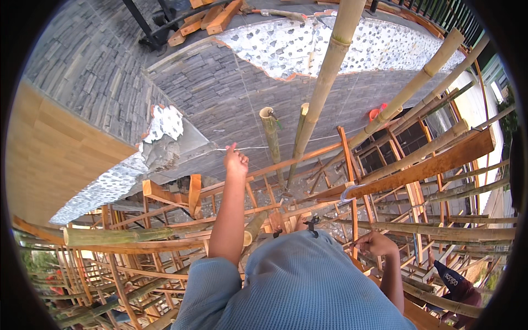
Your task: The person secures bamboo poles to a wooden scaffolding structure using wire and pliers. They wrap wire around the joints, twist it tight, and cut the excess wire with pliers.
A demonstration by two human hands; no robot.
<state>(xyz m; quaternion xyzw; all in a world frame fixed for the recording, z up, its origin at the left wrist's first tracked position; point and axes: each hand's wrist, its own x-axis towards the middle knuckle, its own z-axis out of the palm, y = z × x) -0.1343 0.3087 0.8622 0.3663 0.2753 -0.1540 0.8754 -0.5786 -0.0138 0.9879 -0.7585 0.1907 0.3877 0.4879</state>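
My left arm stretches out toward the grey stone-look tiled wall (pixel 192 77). My left hand (pixel 237 160) is mostly closed, its index finger extended beside a thin white cord (pixel 258 147) that runs along the wall. Whether the fingers grip the cord cannot be made out. Lower on the right, my right hand (pixel 377 243) has curled fingers at a narrow upright timber strip (pixel 354 220). What these fingers hold, if anything, is hidden. Between my hands and the wall stand a cut bamboo pole (pixel 270 129) and a tall bamboo pole (pixel 324 77).
Bamboo and timber scaffolding surrounds me, with a wide brown plank (pixel 429 165) slanting on the right. Timber blocks (pixel 212 19) and a hammer-like tool (pixel 280 14) lie on the ledge above. White mortar patches (pixel 275 49) show on the wall. A person in a dark cap (pixel 451 278) is at lower right.
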